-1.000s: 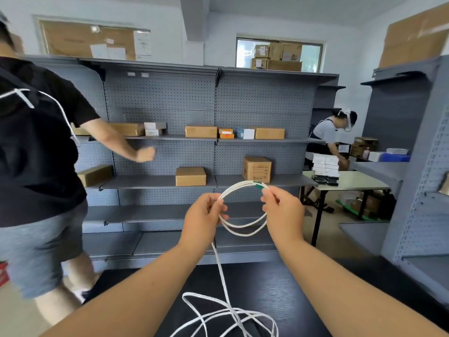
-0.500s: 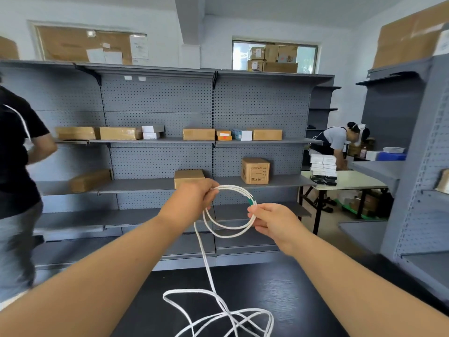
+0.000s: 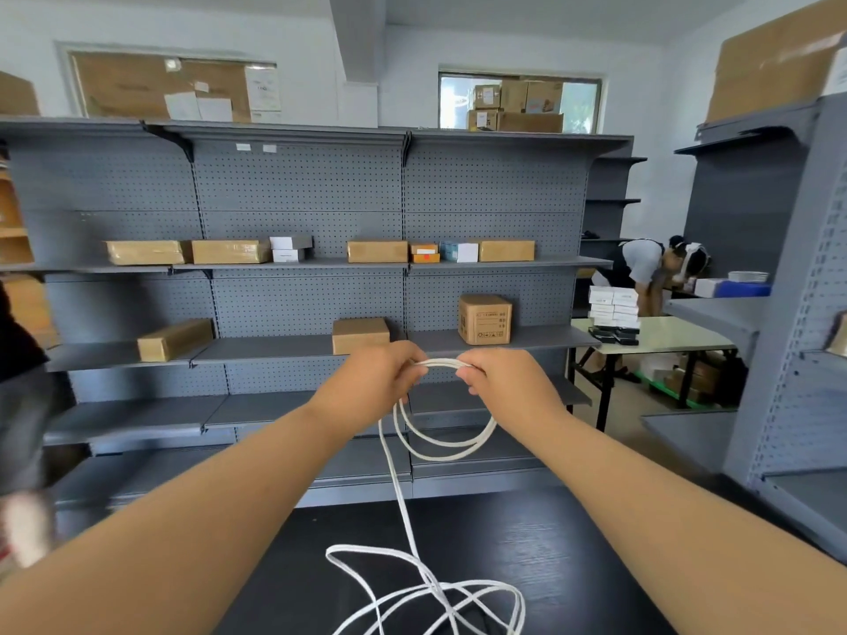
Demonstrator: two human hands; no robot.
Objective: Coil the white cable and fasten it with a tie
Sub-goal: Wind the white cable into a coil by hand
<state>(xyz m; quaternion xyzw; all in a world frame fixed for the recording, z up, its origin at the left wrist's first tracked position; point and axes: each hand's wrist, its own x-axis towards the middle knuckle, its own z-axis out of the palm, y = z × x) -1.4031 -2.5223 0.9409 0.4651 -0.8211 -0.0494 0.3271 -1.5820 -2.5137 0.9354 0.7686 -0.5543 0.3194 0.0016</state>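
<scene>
I hold a white cable (image 3: 451,451) in front of me, wound into a small coil of two or three loops hanging below my hands. My left hand (image 3: 371,380) grips the top of the coil from the left. My right hand (image 3: 504,382) pinches the same top strands from the right, the two hands almost touching. One strand drops from the coil down to a loose tangle of cable (image 3: 431,593) lying on the black table (image 3: 573,552). No tie is visible.
Grey pegboard shelving (image 3: 298,199) with several cardboard boxes stands behind the table. A person in dark clothes (image 3: 23,405) is at the far left edge. Another person (image 3: 651,268) bends over a white table (image 3: 664,336) at the right. More grey shelves (image 3: 788,313) stand on the right.
My right hand has moved up and left to meet my left hand at the top of the coil. The coil hangs lower. The person at the left has moved further out of view.
</scene>
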